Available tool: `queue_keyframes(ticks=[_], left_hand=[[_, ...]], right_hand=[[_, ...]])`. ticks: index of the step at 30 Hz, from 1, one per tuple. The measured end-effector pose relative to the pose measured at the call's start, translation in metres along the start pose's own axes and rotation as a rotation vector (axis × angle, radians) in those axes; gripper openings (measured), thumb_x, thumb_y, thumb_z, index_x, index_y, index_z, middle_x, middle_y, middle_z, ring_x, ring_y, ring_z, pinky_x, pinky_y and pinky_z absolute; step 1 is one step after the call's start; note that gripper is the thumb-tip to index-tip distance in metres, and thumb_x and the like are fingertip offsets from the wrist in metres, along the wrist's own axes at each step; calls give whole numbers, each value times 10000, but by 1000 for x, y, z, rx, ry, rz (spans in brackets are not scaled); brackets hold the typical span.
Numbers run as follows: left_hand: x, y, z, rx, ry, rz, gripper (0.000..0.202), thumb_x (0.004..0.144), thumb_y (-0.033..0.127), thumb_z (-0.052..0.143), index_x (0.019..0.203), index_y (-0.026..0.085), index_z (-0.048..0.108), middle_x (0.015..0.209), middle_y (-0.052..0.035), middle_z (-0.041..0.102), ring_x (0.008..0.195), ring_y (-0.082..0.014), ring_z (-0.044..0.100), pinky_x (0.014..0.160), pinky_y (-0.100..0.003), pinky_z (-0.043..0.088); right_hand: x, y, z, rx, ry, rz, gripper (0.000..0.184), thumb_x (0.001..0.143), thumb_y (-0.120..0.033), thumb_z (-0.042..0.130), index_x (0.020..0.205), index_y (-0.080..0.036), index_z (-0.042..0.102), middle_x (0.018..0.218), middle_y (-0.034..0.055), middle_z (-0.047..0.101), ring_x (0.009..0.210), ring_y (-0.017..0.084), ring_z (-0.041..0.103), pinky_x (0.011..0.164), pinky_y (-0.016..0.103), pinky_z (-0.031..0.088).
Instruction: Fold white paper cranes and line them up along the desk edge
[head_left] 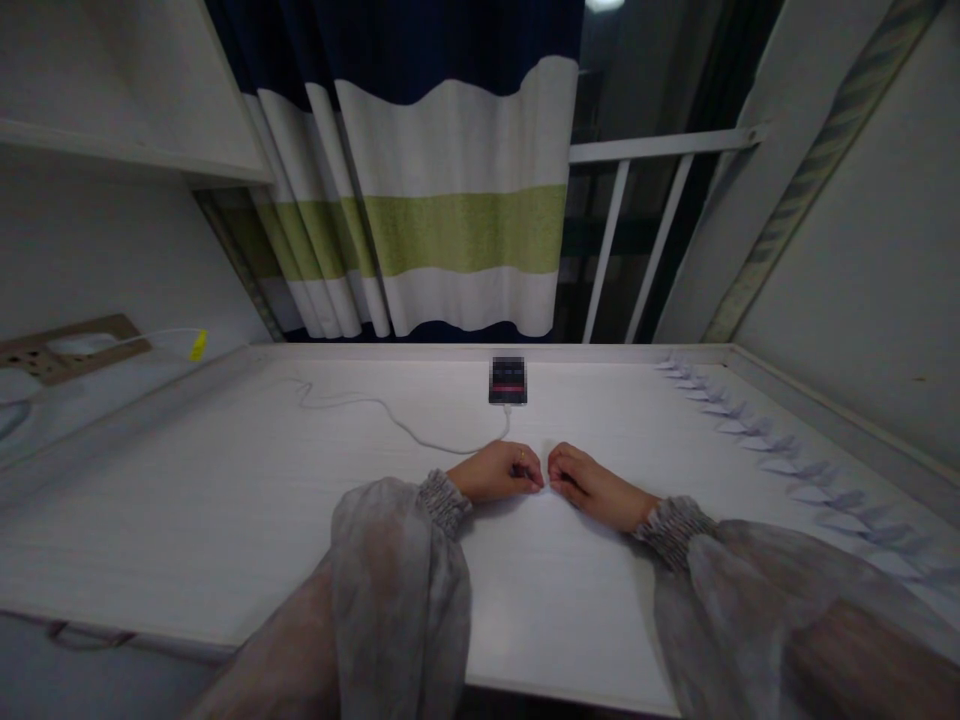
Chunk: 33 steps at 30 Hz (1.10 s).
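Close together over the middle of the white desk [300,520], my two hands face each other with a narrow gap between the fingertips. My left hand [501,470] is closed in a pinch, thumb against fingers, and a ring shows on one finger. My right hand [592,485] is closed too, with its fingers curled towards the left one. Anything pale between the fingertips blends into the white surface, so I cannot make out what they hold. Just beyond the hands lies a phone [508,381] with its screen lit and blurred, plugged into a white cable [420,440].
Along the desk's right side runs a diagonal row of several small folded white paper pieces [780,450]. At the left wall is a power strip [82,345] with plugs in it. Behind the desk hang a striped curtain [465,230] and a white window rail [667,147].
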<state>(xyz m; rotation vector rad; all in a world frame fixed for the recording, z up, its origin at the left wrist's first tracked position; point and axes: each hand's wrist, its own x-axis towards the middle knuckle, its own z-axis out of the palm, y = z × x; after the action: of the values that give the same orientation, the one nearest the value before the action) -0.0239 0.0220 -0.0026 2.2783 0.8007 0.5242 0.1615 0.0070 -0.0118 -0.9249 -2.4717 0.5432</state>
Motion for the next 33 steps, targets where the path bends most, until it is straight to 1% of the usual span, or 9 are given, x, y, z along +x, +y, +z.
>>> queue_keyframes(ticks=[3,6,9,11,16,20,25,33], left_hand=[[-1,3,1,11,7,-25,109,683,184,540,714,123,625,787,-29,603,705,-98,538,659,-192,408],[-1,4,2,10,27,-53,129,696,215,534,680,117,616,774,-25,602,703,-98,535,653,-190,404],[-1,2,3,-41,31,-74,159,697,265,554,699,117,611,762,-24,602,708,-103,535,657,-197,406],[0,0,3,-68,27,-71,155,679,270,579,703,120,610,755,-22,599,717,-107,534,665,-201,407],[1,-3,4,-42,34,-85,149,657,268,601,682,121,602,778,-26,586,706,-106,527,656,-207,404],[2,-3,5,-7,24,-95,138,668,260,585,667,122,594,789,-27,579,702,-104,522,649,-206,401],[3,-1,7,44,19,-107,131,671,250,578,634,124,581,789,-23,583,690,-97,515,645,-200,396],[4,1,9,50,30,-144,123,644,249,600,638,126,600,756,-18,582,663,-96,507,617,-197,394]], right_hand=[[2,1,1,23,-8,47,118,751,-109,427,648,-168,431,774,56,461,733,151,440,702,313,408],[4,2,2,49,-23,83,119,732,-100,443,635,-168,432,763,44,451,717,145,438,684,300,405],[5,4,1,99,-42,94,120,724,-106,457,625,-170,432,765,39,444,715,141,439,673,289,402],[5,5,0,135,-52,95,123,723,-118,466,618,-170,430,765,37,441,717,140,441,672,286,400],[6,6,-2,218,-77,103,126,720,-143,483,606,-168,435,793,43,448,740,144,449,694,292,398],[6,5,-2,223,-78,130,125,710,-120,476,599,-165,437,801,48,450,741,144,450,704,301,396],[7,6,-3,212,-93,121,130,699,-101,480,593,-164,440,803,44,453,753,143,454,724,304,392],[8,5,-3,209,-112,152,155,651,-49,482,579,-167,412,770,28,435,716,129,436,694,284,383]])
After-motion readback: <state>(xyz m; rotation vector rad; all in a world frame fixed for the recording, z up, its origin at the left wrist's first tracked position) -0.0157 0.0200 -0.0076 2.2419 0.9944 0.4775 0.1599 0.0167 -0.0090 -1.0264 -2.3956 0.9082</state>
